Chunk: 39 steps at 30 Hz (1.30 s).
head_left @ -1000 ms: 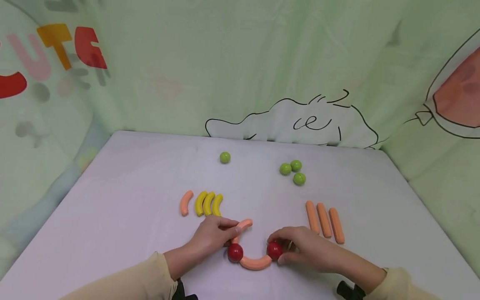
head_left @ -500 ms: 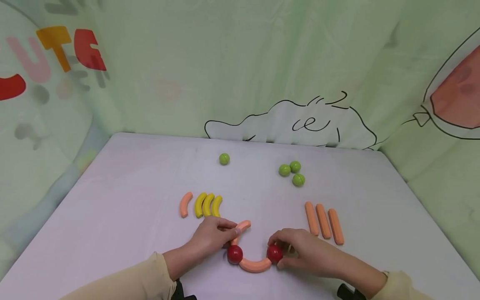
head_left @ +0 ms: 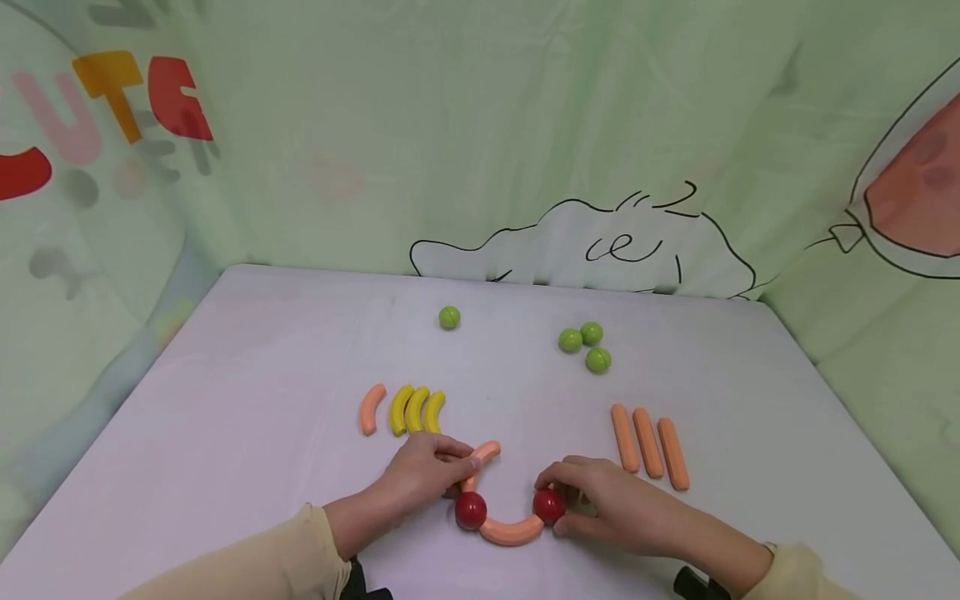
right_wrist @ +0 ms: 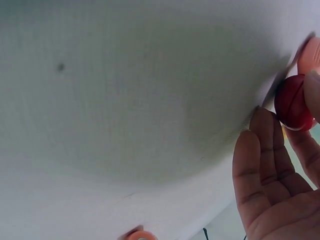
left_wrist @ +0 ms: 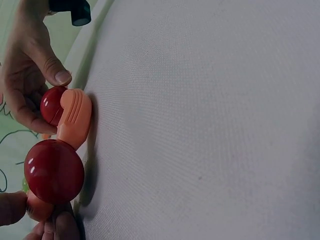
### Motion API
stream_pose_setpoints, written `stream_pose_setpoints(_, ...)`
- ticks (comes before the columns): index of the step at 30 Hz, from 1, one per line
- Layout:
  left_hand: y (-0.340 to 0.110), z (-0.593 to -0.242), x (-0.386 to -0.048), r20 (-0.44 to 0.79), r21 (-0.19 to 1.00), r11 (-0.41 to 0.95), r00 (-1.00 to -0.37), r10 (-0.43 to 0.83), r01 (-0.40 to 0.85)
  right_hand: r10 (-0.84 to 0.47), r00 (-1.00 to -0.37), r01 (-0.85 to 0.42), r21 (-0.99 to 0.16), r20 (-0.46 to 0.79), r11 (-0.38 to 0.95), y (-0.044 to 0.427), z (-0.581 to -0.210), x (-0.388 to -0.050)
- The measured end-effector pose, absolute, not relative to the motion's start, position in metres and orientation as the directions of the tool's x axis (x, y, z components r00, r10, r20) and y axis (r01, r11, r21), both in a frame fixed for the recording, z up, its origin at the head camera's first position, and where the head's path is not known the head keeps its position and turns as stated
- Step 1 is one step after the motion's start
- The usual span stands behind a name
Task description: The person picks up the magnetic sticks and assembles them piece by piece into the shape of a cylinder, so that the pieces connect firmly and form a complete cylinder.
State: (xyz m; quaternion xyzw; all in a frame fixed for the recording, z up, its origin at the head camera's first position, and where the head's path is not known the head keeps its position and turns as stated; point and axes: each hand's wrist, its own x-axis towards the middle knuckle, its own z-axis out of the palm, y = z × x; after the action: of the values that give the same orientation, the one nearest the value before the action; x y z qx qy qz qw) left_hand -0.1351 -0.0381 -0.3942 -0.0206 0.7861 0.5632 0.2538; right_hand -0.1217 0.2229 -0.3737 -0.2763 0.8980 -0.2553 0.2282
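Lower curved peach piece (head_left: pixel 512 533): lay on the near part of the desk (head_left: pixel 262 358), its ends meeting the left red ball (head_left: pixel 471 511) and right red ball (head_left: pixel 550 506).
Upper curved peach piece (head_left: pixel 489 451): ran from the left red ball toward the far side.
Left hand (head_left: pixel 426 472): thumb and fingers clamped on the upper curved peach piece.
Right hand (head_left: pixel 622 504): thumb and a finger clamped on the right red ball, other fingers extended.
Left group: three yellow curved pieces (head_left: pixel 415 410), a loose curved peach piece (head_left: pixel 369 408) just beside them.
Right group: three straight orange sticks (head_left: pixel 648 442), side by side.
Far side: a single green ball (head_left: pixel 449 317), well apart from three green balls (head_left: pixel 591 333).
Desk surface: pale, fine-textured, dark-specked in the right wrist view.
Room: pale green curtain (head_left: pixel 450 125) behind, printed with coloured letters (head_left: pixel 112 75), an outlined cloud-like figure (head_left: pixel 480 260) and a red balloon (head_left: pixel 922 179).
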Motion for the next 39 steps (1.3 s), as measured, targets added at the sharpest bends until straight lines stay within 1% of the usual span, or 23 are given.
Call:
stream_pose_setpoints(6,-0.0392,-0.3937,-0.1353,-0.42,0.872,0.383,-0.869,0.262,-0.306,-0.611,-0.745,-0.382,-0.578,-0.27,0.721,0.2233,-0.374,-0.1213)
stream_pose_setpoints(13,-0.0414,-0.3922,-0.1355,-0.447,0.853,0.424,-0.845,0.294,-0.304,-0.614,-0.745,-0.394,-0.57,-0.261,0.721,0.2251,-0.3749,-0.1217)
stream_pose_setpoints(20,-0.0427,-0.3917,-0.1355,-0.456,0.853,0.42,-0.834,0.311,-0.309,-0.626,-0.74,-0.405,-0.579,-0.248,0.708,0.2262,-0.3755,-0.1225)
stream_pose_setpoints(24,-0.0421,-0.3922,-0.1358,-0.453,0.857,0.407,-0.839,0.302,-0.316,-0.61,-0.746,-0.385,-0.576,-0.266,0.721,0.2259,-0.3759,-0.1227)
stream_pose_setpoints(28,-0.0402,-0.3922,-0.1356,-0.432,0.867,0.39,-0.857,0.281,-0.309,-0.6,-0.748,-0.362,-0.583,-0.285,0.728,0.2268,-0.3757,-0.1216)
stream_pose_setpoints(35,-0.0376,-0.392,-0.1356,-0.408,0.873,0.385,-0.879,0.245,-0.298,-0.621,-0.716,-0.319,-0.641,-0.319,0.698,0.2286,-0.3743,-0.1179)
stream_pose_setpoints(39,-0.0378,-0.3914,-0.1362,-0.413,0.874,0.379,-0.875,0.253,-0.304,-0.627,-0.711,-0.316,-0.653,-0.318,0.688,0.2289,-0.3745,-0.1169)
